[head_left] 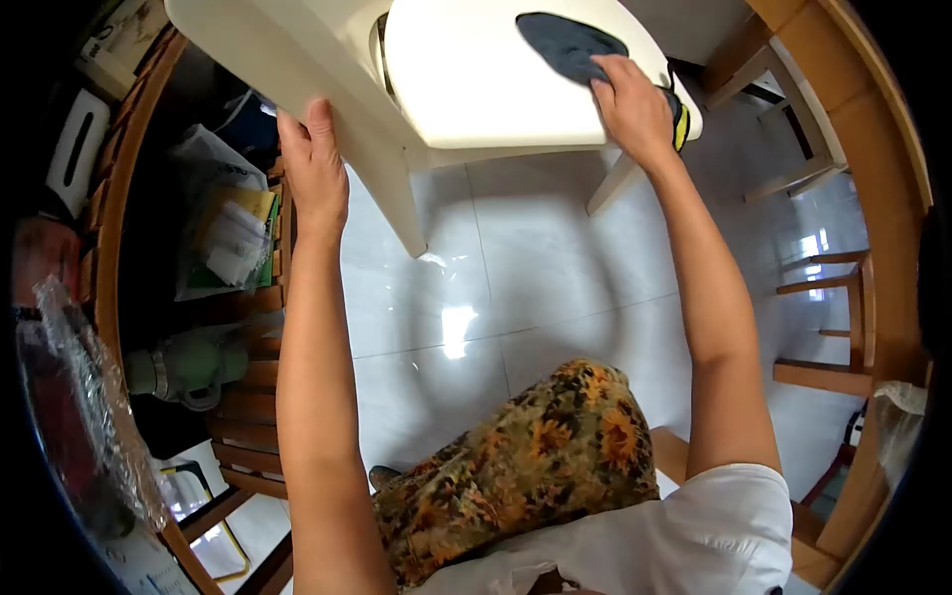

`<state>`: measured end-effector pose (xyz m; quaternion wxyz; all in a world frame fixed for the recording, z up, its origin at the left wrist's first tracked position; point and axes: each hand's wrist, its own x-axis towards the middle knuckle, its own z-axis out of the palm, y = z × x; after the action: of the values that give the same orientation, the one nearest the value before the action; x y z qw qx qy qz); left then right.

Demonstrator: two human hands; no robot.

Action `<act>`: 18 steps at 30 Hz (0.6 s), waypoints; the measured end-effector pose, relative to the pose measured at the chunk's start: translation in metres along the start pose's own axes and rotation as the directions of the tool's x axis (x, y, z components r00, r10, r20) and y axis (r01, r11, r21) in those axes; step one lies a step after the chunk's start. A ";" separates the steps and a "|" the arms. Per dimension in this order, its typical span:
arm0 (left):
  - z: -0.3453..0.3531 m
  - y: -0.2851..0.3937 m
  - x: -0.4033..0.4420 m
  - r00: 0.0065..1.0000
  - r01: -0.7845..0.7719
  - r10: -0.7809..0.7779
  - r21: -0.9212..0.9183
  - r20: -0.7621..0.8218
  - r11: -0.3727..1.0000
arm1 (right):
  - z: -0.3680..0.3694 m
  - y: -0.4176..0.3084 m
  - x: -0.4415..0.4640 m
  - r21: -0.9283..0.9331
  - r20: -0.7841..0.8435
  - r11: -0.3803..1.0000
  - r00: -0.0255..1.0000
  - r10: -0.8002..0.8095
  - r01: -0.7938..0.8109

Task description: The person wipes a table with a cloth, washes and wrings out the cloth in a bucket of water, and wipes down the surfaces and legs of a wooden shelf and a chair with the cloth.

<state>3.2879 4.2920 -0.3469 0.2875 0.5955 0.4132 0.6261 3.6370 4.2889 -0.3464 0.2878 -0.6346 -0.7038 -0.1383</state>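
Note:
A cream plastic chair (466, 89) stands tilted or turned in front of me, its legs reaching down to the floor. My left hand (315, 169) grips the edge of its broad upright part, thumb on the near side and the other fingers partly hidden. On the bright flat seat lies a dark grey cloth (567, 45). My right hand (635, 109) is closed on the cloth's near right end, pressed against the seat. Beside that wrist shows a black and yellow-green edge (680, 121), whose kind I cannot make out.
A slatted wooden rack (253, 402) on the left holds a plastic bag of papers (233, 228) and a green flask (188, 365). Wooden stools (843, 288) stand at the right under a wooden table edge (892, 198). Glossy tiled floor (426, 317) lies between.

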 end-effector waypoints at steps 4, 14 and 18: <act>0.003 -0.017 0.008 0.996 -0.087 0.087 -0.040 0.010 0.995 | 0.036 -0.011 0.014 -0.094 -0.051 0.995 0.998 0.040 -0.044; 0.005 -0.016 0.010 0.992 -0.127 0.122 -0.132 -0.045 0.983 | 0.038 -0.150 -0.076 0.083 -0.228 0.991 0.970 -0.082 0.103; 0.000 -0.037 -0.005 0.993 0.084 -0.070 -0.151 0.097 0.985 | 0.032 -0.181 -0.091 0.831 -0.039 0.511 0.893 0.448 -0.220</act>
<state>3.2841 4.3061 -0.3818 0.3756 0.5827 0.3724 0.6170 3.4561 4.2047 -0.3941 0.6512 -0.5343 -0.5089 0.1777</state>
